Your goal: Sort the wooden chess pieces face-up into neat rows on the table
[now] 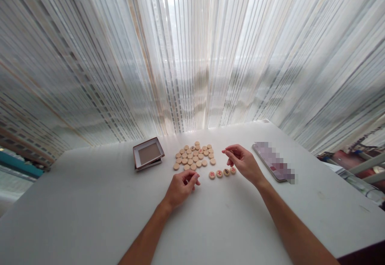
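The left hand (183,187) is resting low over the white table (99,209), at the near side of a loose cluster of round wooden pieces (189,156). Its fingers are curling toward the thumb, and whether the tips are meeting or pinching anything cannot be told. The right hand (240,160) is hovering to the right of the cluster, its thumb and index finger drawing close together; whether they are touching cannot be told.

The cluster is lying in the middle of the table toward the far side, most pieces showing plain faces, with a couple showing marks. Nearer and to the right, a row of four marked discs (219,173) is running left to right between the hands, three with red characters and one with a black one. The right hand is standing just beyond the rightmost disc, partly crowding that end of the row.

To the left of the cluster, an open shallow box (148,153) is sitting tilted on another box part (150,166). To the right of the right hand, a flat case (270,162), partly pixelated, is lying slantwise. A striped sheer curtain (192,56) is hanging along the far edge, and assorted items (351,168) are standing beyond the right edge.
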Demonstrator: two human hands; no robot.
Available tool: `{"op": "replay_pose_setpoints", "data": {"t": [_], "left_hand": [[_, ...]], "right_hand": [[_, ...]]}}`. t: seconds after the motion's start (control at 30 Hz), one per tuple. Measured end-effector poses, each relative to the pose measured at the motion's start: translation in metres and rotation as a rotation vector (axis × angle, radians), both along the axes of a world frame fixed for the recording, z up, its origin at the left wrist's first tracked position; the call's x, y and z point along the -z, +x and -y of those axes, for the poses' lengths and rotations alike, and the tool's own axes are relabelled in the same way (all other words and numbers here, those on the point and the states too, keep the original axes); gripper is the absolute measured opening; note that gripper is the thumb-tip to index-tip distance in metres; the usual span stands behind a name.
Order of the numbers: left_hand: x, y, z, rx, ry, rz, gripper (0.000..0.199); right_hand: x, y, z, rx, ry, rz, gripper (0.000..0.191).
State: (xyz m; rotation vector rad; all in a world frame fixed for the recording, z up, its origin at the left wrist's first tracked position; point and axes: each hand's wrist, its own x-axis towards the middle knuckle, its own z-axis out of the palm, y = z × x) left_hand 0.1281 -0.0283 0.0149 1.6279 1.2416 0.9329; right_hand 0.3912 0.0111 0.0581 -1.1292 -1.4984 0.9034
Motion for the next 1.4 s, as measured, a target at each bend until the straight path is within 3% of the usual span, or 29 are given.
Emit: {"op": "replay_pose_setpoints", "data": {"t": [0.17,0.4,0.6,0.87,1.03,1.23,1.4], "left_hand": [[-0.002,0.0,0.001,-0.002,0.012,-0.018,0.032],[-0.001,0.001,0.001,-0.001,0.022,-0.027,0.032],[-0.003,0.001,0.001,-0.007,0.053,-0.044,0.028],[-0.003,0.004,0.005,-0.076,0.286,-0.15,0.015],[-0.005,0.007,0.01,-0.031,0.398,-0.203,0.027],[-0.006,0.01,0.012,-0.01,0.391,-0.222,0.016],[-0.004,0.011,0.012,-0.016,0.391,-0.26,0.019]], "right_hand": [[0.004,-0.006,0.003,-0.011,-0.046,0.05,0.032],[0.012,-0.006,-0.001,-0.009,0.106,-0.015,0.029],[0.013,-0.004,-0.003,0.004,0.067,-0.008,0.028],[0.016,-0.026,0.011,-0.151,0.016,0.099,0.023],[0.014,-0.045,0.024,-0.168,0.034,0.241,0.016],[0.015,-0.064,0.037,-0.242,0.052,0.283,0.02],[0.019,-0.06,0.036,-0.231,0.094,0.354,0.018]]}}
